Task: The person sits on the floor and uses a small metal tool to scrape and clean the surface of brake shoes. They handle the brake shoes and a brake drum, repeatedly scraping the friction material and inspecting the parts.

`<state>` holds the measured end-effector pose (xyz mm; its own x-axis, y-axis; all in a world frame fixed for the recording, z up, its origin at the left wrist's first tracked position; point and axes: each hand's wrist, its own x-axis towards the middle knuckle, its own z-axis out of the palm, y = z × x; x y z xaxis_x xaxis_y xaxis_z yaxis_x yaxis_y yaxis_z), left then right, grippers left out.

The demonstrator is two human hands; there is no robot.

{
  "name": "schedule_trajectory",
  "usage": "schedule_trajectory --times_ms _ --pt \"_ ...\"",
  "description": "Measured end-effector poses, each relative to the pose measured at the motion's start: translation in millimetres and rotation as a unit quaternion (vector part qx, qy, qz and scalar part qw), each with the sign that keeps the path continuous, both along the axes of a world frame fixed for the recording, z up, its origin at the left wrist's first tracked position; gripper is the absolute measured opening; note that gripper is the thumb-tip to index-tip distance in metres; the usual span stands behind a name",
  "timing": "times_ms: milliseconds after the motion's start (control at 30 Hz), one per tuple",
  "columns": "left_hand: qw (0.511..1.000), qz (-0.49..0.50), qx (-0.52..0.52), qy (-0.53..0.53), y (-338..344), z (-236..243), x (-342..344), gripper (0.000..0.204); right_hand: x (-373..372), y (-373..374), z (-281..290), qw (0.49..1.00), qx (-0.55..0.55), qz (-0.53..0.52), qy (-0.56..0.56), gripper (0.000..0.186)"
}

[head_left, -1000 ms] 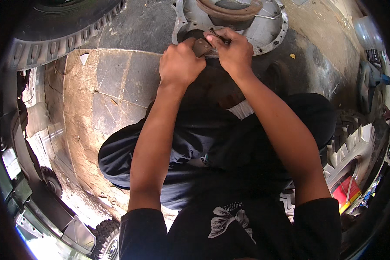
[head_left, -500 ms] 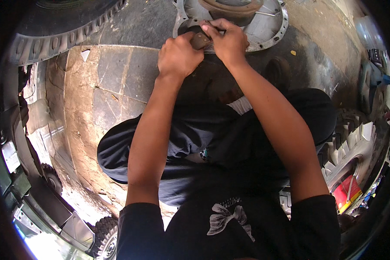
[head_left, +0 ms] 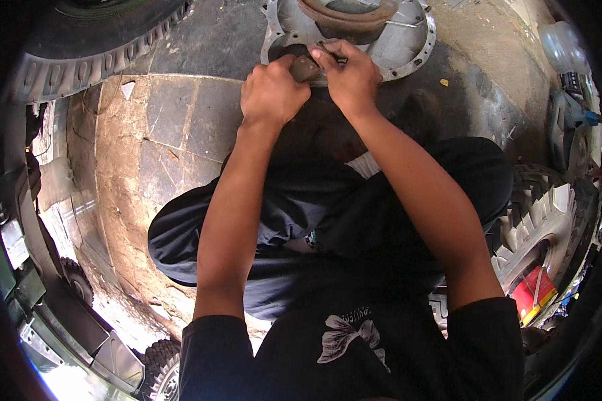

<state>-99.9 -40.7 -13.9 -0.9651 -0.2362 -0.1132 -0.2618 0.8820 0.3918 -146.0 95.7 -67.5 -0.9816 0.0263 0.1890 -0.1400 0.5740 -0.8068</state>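
Observation:
At the upper middle, my left hand [head_left: 273,92] is closed around a small brownish, flat metal piece [head_left: 305,68] with small holes. My right hand [head_left: 351,77] is closed at the right of that piece, thumb and index pinching a small dark item [head_left: 321,45] too small to name. Both hands are over the lower edge of a large grey metal housing [head_left: 421,50], which has a ring of bolt holes and a curved rusty brown part [head_left: 344,15] on it. Exactly where the piece touches the housing is hidden by my fingers.
A large tyre [head_left: 87,73] is at the upper left, a treaded tyre [head_left: 538,224] at right with a red-yellow container [head_left: 535,294]. A clear plastic bottle [head_left: 562,50] and blue tool [head_left: 565,117] are at far right. My crossed legs rest on worn tiled floor [head_left: 174,113].
My hands rose slightly half a second ago and now sit a little lower again and slightly left, still together on the piece. The view has shifted slightly.

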Motion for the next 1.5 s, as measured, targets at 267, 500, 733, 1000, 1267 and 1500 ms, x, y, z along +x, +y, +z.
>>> schedule_trajectory --times_ms 267,500,733,1000,1267,1500 --pt "1.0 -0.001 -0.011 0.02 -2 -6 0 0.04 5 10 -2 0.997 -0.054 0.038 -0.035 0.037" --pt "1.0 -0.014 -0.01 0.019 -6 -6 -5 0.041 -25 -5 -4 0.988 -0.119 0.047 -0.09 0.026" --pt "0.991 -0.028 0.094 0.093 -11 0 7 0.054 -21 -3 42 0.874 -0.431 0.103 -0.201 0.032" --pt "0.979 -0.042 0.143 0.14 -12 -4 8 0.044 -29 8 52 0.865 -0.37 0.184 -0.286 0.035" --pt "0.972 -0.044 0.152 0.171 -12 -6 10 0.03 -28 12 63 0.851 -0.36 0.169 -0.342 0.033" --pt "0.972 -0.038 0.173 0.152 -12 -3 9 0.032 -35 12 47 0.884 -0.307 0.216 -0.278 0.042"
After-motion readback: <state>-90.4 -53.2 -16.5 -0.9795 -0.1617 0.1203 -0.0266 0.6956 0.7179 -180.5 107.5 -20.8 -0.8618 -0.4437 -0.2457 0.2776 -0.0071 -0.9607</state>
